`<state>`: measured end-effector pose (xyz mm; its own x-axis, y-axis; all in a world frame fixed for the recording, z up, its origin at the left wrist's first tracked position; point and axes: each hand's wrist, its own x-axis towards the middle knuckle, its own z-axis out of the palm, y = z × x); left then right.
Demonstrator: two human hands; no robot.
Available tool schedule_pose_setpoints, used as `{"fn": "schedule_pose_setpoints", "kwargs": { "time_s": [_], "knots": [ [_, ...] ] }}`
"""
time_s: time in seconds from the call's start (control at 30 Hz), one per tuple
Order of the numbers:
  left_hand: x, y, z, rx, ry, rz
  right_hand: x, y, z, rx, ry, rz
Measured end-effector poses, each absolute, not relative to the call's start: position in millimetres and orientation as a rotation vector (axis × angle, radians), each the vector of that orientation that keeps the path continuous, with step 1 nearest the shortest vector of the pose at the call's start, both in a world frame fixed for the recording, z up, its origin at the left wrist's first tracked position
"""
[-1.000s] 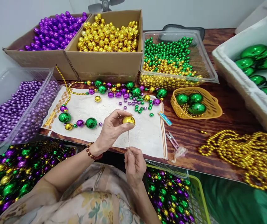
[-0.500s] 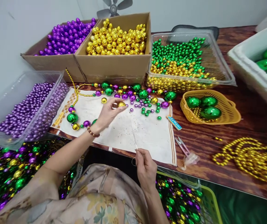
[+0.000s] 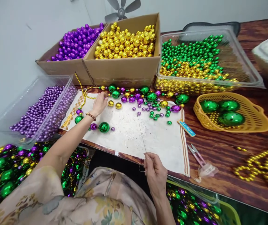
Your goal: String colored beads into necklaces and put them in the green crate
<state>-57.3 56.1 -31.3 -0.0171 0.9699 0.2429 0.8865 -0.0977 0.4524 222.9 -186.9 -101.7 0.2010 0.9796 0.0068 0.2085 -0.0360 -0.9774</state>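
My left hand (image 3: 99,103) reaches to the far left of the white cloth (image 3: 129,134), fingertips together beside a string of small gold beads (image 3: 83,92). What they pinch, if anything, I cannot make out. Two loose gold balls (image 3: 114,104) lie just right of it. Nearer me on the cloth is a strung run of green and purple balls (image 3: 98,126). My right hand (image 3: 154,173) pinches the base of a long thin needle (image 3: 142,139) at the cloth's near edge, with a thread loop (image 3: 141,165) hanging from it.
Cardboard boxes of purple balls (image 3: 77,40) and gold balls (image 3: 126,40) stand at the back. Clear trays hold green and gold beads (image 3: 194,62) and purple beads (image 3: 40,109). A yellow basket (image 3: 260,120), snips (image 3: 198,156) and gold strands (image 3: 265,165) lie right. A bin of mixed beads (image 3: 7,168) sits below.
My left hand set down the gold ball it held over the needle and moved far left across the cloth. The right hand kept the needle and tilted it. The camera turned left.
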Motion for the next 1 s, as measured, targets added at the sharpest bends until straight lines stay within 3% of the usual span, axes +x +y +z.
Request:
{"fn": "schedule_pose_setpoints", "kwargs": {
  "time_s": [0.23, 0.43, 0.67, 0.83, 1.0],
  "knots": [
    [-66.7, 56.6, -51.7, 1.95, 1.784, 0.628, 223.4, -185.4, -102.2, -1.434, -1.245, 0.942],
    [-55.5, 33.9, -26.5, 1.754, 1.442, 1.061, 221.6, -186.4, -104.7, -1.421, -1.148, 0.977],
    [15.1, -51.2, 4.1, 1.556, 0.875, 1.073, 209.6, -174.7, -63.3, -1.201, -0.837, 1.136],
    [59.7, -80.3, -2.1, 1.519, 0.634, 1.053, 208.9, -160.8, -35.8, -1.091, -0.803, 1.093],
    [80.5, -95.9, -14.2, 1.562, 0.651, 1.107, 207.0, -156.4, -41.1, -1.107, -0.817, 1.016]
  ]
}}
